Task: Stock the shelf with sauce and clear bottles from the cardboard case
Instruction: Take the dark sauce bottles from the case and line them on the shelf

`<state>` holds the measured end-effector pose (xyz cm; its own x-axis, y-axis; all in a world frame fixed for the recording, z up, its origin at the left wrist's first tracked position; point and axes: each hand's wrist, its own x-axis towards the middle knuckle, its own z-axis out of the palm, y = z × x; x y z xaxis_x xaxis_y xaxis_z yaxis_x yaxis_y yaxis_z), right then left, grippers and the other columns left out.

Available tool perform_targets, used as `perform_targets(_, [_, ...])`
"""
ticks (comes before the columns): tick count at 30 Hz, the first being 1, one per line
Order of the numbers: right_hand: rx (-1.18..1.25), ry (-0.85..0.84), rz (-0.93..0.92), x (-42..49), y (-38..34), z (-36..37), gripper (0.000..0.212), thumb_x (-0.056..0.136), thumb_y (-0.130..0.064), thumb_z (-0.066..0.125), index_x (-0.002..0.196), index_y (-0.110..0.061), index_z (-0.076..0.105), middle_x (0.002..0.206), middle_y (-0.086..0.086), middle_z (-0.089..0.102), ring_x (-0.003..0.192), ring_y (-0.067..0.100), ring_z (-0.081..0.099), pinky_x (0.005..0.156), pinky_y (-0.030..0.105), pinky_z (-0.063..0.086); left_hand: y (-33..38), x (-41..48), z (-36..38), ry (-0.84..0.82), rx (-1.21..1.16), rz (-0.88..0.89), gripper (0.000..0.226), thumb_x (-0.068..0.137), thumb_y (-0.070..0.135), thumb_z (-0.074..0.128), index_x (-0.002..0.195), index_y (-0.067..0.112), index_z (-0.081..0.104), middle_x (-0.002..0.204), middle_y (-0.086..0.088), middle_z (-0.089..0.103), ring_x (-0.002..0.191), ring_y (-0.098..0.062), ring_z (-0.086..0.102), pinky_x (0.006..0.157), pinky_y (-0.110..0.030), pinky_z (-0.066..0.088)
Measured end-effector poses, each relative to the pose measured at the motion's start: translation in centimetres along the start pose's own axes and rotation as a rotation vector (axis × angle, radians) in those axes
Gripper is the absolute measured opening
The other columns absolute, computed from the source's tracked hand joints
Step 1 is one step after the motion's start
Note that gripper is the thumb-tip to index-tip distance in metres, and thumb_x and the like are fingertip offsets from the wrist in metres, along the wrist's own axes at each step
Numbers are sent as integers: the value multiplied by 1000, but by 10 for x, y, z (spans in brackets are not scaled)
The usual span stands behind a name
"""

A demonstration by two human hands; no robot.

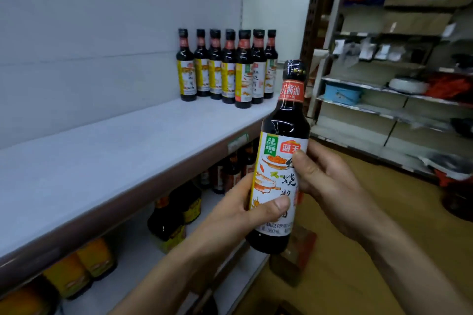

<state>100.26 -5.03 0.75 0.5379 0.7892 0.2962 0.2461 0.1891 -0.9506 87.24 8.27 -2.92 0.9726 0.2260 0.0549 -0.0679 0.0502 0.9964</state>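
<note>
Sauce bottle [281, 123], dark glass with a black cap, a red neck band and a white illustrated label, held nearly upright in the air just off the front edge of the shelf [115, 156], near its right end and touching no shelf. Left hand [243, 210] grips the lower half of the bottle from the left, fingers curled behind the glass and thumb pressed across the front of the label. Right hand [330, 176] grips the bottle from the right at mid-height, thumb lying on the label's upper part and fingers wrapped behind. Row of matching bottles [228, 69] stands upright and close together at the back right corner of the shelf, against its pale back panel; the shelf surface to their left is bare. Lower shelf [133, 250] beneath carries dark bottles [166, 222] and, further left, yellow-labelled containers [76, 271]. Far shelving [384, 110] at the right holds mixed goods, blurred, among them a blue container [341, 93]. Floor [345, 276] below the hands is yellowish brown.
</note>
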Motion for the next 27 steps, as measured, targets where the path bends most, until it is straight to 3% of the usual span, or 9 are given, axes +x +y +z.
perform_targets(9, [5, -120, -92, 58, -39, 116, 39, 90, -35, 59, 127, -21, 62, 120, -2, 76, 112, 18, 72, 91, 31, 60, 40, -50, -107, 169, 63, 95, 56, 87, 33, 76, 137, 18, 56, 128, -11, 71, 120, -34, 67, 111, -59, 46])
perform_targets(13, [-2, -173, -125, 79, -49, 170, 41, 89, -35, 60, 128, -20, 62, 119, -2, 76, 112, 18, 72, 95, 33, 60, 52, -79, -151, 237, 54, 128, 52, 89, 27, 74, 138, 19, 56, 131, -8, 70, 122, -30, 67, 110, -56, 48])
perform_targets(17, [26, -224, -137, 99, -53, 217, 47, 87, -37, 62, 130, -19, 60, 119, 1, 76, 112, 19, 72, 95, 39, 60, 65, -108, -187, 327, 91, 129, 46, 92, 25, 74, 135, 22, 59, 127, -1, 73, 118, -20, 69, 106, -43, 53])
perform_targets(22, [15, -313, -182, 119, -53, 272, 45, 89, -43, 68, 129, -25, 59, 118, -4, 75, 113, 14, 71, 96, 38, 59, 73, -142, -232, 429, 165, 112, 56, 82, 35, 77, 134, 29, 59, 126, 0, 72, 122, -23, 67, 112, -54, 46])
perform_targets(27, [3, -461, -210, 138, -47, 326, 48, 86, -43, 66, 131, -31, 57, 120, -11, 74, 116, 9, 69, 100, 39, 57, 74, -183, -272, 532, 190, 82, 56, 83, 32, 78, 134, 32, 57, 127, 0, 72, 122, -24, 67, 111, -57, 47])
